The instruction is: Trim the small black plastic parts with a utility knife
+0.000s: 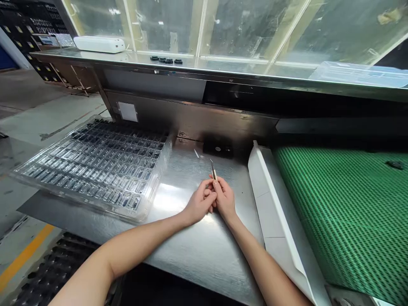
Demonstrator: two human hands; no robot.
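Note:
My two hands meet over the middle of a steel worktable (204, 246). My right hand (225, 199) is closed round a pair of metal tweezers (213, 169), whose tips point up and away from me. My left hand (200, 203) curls against the right, its fingers pressed to the tweezers' lower end. A clear plastic tray (95, 168) with several rows of small pockets holding small dark parts lies to the left of my hands.
A green mesh conveyor belt (344, 212) runs on the right behind a white angled guard (270, 204). A steel shelf (223, 68) above carries a white device (99, 44) and small black caps (166, 60). A small white sliver (196, 153) lies on the table.

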